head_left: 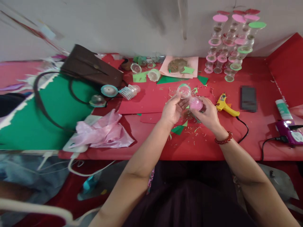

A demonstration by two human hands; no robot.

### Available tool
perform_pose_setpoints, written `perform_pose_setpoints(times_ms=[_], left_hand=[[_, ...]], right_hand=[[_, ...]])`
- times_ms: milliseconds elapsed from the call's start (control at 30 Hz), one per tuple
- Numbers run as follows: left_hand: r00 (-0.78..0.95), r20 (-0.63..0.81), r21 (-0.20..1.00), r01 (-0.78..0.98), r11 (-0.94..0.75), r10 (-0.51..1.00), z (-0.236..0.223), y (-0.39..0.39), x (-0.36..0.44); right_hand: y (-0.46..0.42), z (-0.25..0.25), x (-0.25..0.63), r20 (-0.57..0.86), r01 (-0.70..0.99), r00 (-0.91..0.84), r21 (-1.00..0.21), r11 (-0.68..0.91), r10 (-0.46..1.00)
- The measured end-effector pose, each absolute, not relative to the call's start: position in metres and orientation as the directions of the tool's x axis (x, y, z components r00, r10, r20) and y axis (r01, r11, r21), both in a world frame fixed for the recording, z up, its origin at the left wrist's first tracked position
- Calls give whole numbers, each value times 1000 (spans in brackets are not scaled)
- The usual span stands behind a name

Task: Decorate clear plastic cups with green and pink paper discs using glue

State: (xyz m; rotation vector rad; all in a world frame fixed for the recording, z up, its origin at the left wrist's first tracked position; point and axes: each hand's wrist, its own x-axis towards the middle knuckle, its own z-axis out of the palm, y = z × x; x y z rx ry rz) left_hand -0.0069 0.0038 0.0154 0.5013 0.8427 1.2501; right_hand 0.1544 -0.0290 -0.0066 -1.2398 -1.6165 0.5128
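Note:
My left hand (pixel 172 110) is closed around a small clear plastic cup (pixel 184 90) with its round mouth tipped toward me. My right hand (pixel 208 113) grips a second clear cup with a pink round end (pixel 196 103). The two cups are close together above the red table (pixel 151 153); I cannot tell whether they touch. Green paper scraps (pixel 178 129) and thin shavings lie beneath my hands. Right of my right hand rests a yellow hot glue gun (pixel 227 105) with its black cord.
Columns of joined plastic cups (pixel 222 58) with pink and green discs stand at the back right. Sand (pixel 177 65) lies on pink paper. Stacked cups (pixel 129 91), a dark brown bag (pixel 92 66) and a pink plastic bag (pixel 104 130) are leftward. A dark flat box (pixel 248 98) lies right.

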Motion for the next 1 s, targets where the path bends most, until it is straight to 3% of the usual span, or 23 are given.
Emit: perform_pose_setpoints(times_ms=[133,233,300,367,467,533,667,767,867,933,1000], left_hand=[[42,-281,763,-596,250,959,17,12,-22],[-229,-149,843,-538,2,962,18,27,-56],[-453,-73,889,-434,-148,889,17,38,-81],[-543,-71,920,-360,-156,837,15,47,-98],[-493,-178,965,-258,52,852,12,53,-105],[-482,-224,974,-84,209,847,8,54,-105],[-523,-202,903,227,364,828,0,56,-114],[-556,-61,902,326,284,829,3,54,-122],[-543,318,916,388,-103,777,15,46,-108],[-387,321,942,225,-249,865,23,35,-83],[-26,193,980,-49,-194,981,27,20,-52]], right_hand=[[-28,-7,156,435,477,19,-795,374,900],[-28,-8,157,422,452,43,-817,359,906],[-28,-10,157,413,420,65,-837,351,908],[-28,-11,156,410,385,73,-852,353,909],[-29,-10,155,416,364,65,-856,367,907],[-29,-10,155,424,365,63,-852,374,904],[-27,-12,156,441,392,56,-835,386,896],[-26,-16,157,467,437,72,-809,393,881],[-25,-16,156,491,457,102,-796,398,865],[-26,-14,156,491,464,97,-792,397,866],[-27,-11,157,472,449,85,-804,390,877]])
